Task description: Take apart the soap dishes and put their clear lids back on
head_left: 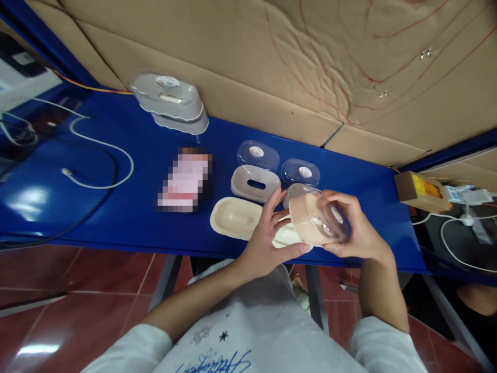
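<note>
My right hand (pixel 359 233) is wrapped round a beige plastic container with a clear lid (pixel 305 220), tilted on its side above the table's front part. My left hand (pixel 266 241) is beside the container's beige end, fingers spread and thumb stretched toward its lower edge. I cannot tell whether that thumb touches it. Under the hands lies a pale cream piece (pixel 285 237), partly hidden. Left of it sits a cream oval tray (pixel 223 217). Behind are a whitish oval piece with a slot (pixel 238 185) and two clear lids (pixel 267 159) (pixel 293 173) with round stickers.
Stacked clear oval lids (pixel 176 103) stand at the back left against the cardboard wall (pixel 233 67). A blurred-out pinkish rectangle (pixel 184 181) lies on the blue table (pixel 143 217). A white cable (pixel 132 160) curls at left. An open cardboard box (pixel 407 191) stands at right.
</note>
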The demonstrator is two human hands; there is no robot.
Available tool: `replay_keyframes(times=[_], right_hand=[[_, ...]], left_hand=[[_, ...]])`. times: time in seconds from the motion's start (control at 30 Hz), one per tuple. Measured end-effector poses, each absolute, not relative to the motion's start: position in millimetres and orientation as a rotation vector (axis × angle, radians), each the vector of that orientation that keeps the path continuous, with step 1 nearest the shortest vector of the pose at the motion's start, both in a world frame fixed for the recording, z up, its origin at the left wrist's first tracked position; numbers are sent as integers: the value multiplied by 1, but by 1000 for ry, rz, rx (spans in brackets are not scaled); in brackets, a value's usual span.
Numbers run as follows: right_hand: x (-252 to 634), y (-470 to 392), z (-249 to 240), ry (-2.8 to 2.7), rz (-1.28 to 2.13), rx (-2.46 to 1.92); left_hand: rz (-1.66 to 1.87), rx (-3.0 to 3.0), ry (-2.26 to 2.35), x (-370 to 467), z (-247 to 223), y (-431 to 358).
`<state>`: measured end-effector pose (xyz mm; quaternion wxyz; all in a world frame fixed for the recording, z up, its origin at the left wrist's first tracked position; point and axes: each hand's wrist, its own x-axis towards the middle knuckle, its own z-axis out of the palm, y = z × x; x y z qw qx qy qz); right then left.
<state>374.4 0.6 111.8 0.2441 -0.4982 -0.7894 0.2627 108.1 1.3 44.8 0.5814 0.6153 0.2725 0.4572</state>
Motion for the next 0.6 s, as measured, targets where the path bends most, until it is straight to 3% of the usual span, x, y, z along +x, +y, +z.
replay_keyframes(times=[0.3, 0.6], right_hand=[[416, -72, 98, -1924, 824, -1520], [443, -101, 70, -1814, 648, -1785]], left_hand=[[914, 1829, 600, 125, 49, -8], [928, 2827, 444, 157, 40, -35]])
